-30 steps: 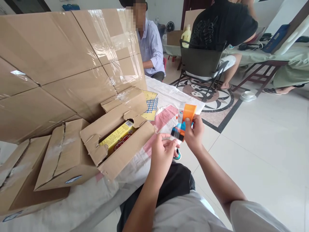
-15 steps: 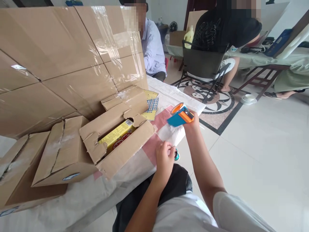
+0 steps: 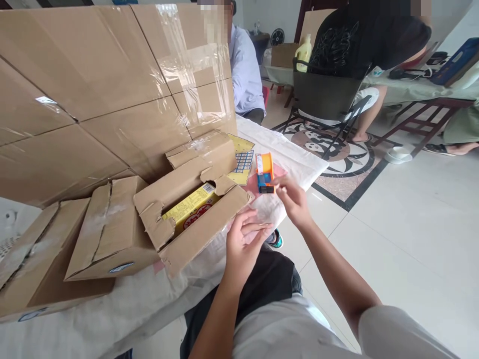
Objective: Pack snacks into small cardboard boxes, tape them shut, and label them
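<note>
An orange and blue tape dispenser [image 3: 264, 172] stands upright on the white cloth [image 3: 295, 154] covering the table. My right hand [image 3: 294, 199] is just right of it, fingers apart, fingertips at its base. My left hand [image 3: 243, 239] hovers at the table edge with thumb and fingers curled around a faint strip of clear tape [image 3: 266, 213]. The tape is hard to make out against the cloth. Left of my hands lies a torn open cardboard box [image 3: 198, 219] with a yellow carton [image 3: 190, 208] inside.
Large taped cartons [image 3: 93, 85] are stacked at the back left, with a flattened box [image 3: 48, 259] in front. A yellow sheet with blue squares [image 3: 243, 159] lies past the open box. One person sits behind the cartons; another is on a black chair [image 3: 322, 99] across the tiled floor.
My right hand brought the tape dispenser down from the air and stood it on the cloth, then let go. My left hand rose from my lap toward the table edge.
</note>
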`<state>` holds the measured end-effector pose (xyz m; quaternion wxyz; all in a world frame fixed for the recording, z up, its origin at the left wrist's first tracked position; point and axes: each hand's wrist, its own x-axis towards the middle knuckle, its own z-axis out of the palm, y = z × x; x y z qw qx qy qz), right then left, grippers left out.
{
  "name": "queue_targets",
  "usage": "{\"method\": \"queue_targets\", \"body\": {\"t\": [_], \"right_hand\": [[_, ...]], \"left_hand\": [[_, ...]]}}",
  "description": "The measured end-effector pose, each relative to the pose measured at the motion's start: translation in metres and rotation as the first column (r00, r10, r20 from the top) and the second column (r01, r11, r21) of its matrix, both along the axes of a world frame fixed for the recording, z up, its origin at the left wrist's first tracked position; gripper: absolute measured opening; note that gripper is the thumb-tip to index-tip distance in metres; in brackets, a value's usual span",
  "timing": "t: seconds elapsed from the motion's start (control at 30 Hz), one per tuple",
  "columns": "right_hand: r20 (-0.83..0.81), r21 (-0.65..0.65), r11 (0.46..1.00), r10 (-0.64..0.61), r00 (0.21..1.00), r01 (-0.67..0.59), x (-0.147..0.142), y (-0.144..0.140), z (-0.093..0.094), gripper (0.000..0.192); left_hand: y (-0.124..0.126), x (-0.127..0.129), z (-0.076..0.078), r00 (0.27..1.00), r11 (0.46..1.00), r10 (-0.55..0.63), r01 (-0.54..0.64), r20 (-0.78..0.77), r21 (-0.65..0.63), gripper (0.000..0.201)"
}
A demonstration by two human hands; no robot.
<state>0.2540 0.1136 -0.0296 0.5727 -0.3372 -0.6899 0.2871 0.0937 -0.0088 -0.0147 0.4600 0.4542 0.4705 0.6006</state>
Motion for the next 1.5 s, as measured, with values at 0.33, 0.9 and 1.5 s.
{"method": "queue_targets", "body": {"t": [0.33,0.9,1.5], "right_hand": [[-0.073,0.01,0.944,0.329,0.941,-0.329,-0.028,-0.084,0.0,0.04],[-0.065,0.111,0.961,0.26,0.963,-0.252,-0.026,-0.105,0.017,0.01],[-0.325,-0.24,0.709,0.585,0.743,-0.663,-0.02,-0.102,0.039,0.024]], "left_hand": [[0.001,-0.004,-0.01,0.921,0.996,-0.082,0.09,0.381,-0.003,0.047],[-0.011,-0.013,-0.004,0.891,0.995,-0.071,0.028,0.449,0.1,0.055],[-0.02,-0.015,0.006,0.955,0.958,-0.2,0.144,0.218,0.249,0.045]]}}
